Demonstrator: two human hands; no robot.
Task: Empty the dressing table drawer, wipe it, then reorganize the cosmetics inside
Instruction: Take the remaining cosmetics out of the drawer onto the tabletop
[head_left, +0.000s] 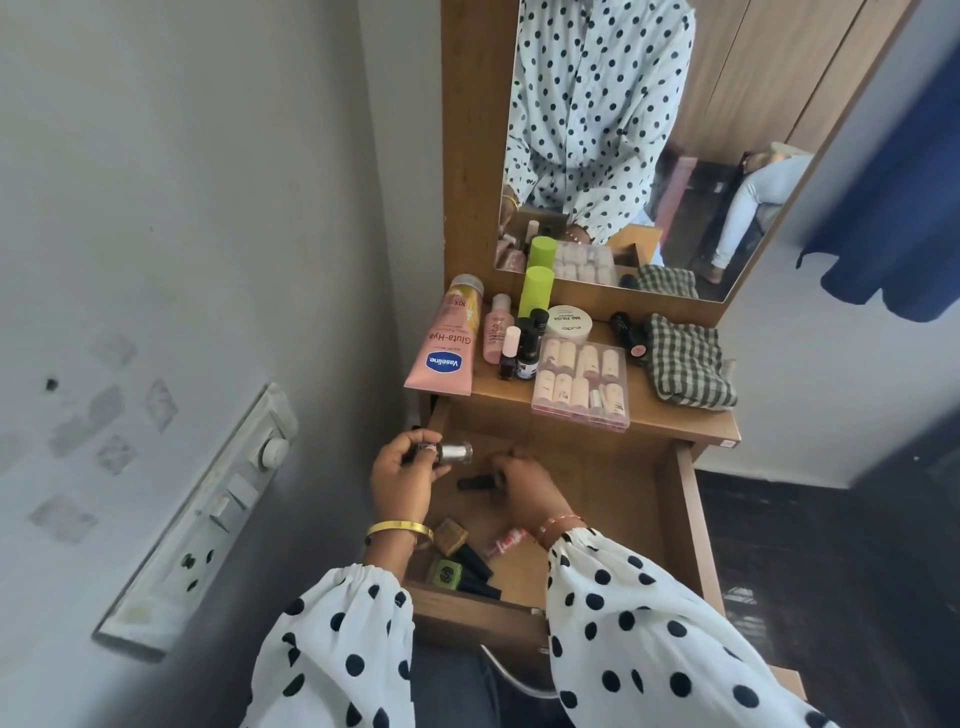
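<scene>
Wooden drawer (675, 519) is seen pulled out beneath the dressing table top (691, 423). A silver nail polish bottle (454, 453) is gripped by the left hand (402, 480) above the drawer's left edge. A black-capped bottle (480, 483) on the drawer floor is pinched by the right hand (530, 493). Several small bottles (460, 564) are noted at the front left corner. A clear lipstick case (582, 382) and a pink Vaseline tube (441, 353) are recorded on the top.

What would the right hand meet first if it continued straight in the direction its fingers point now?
Probably the black bottle lying on the drawer floor; the right hand points left toward it and seems already touching it, though contact is unclear.
</scene>
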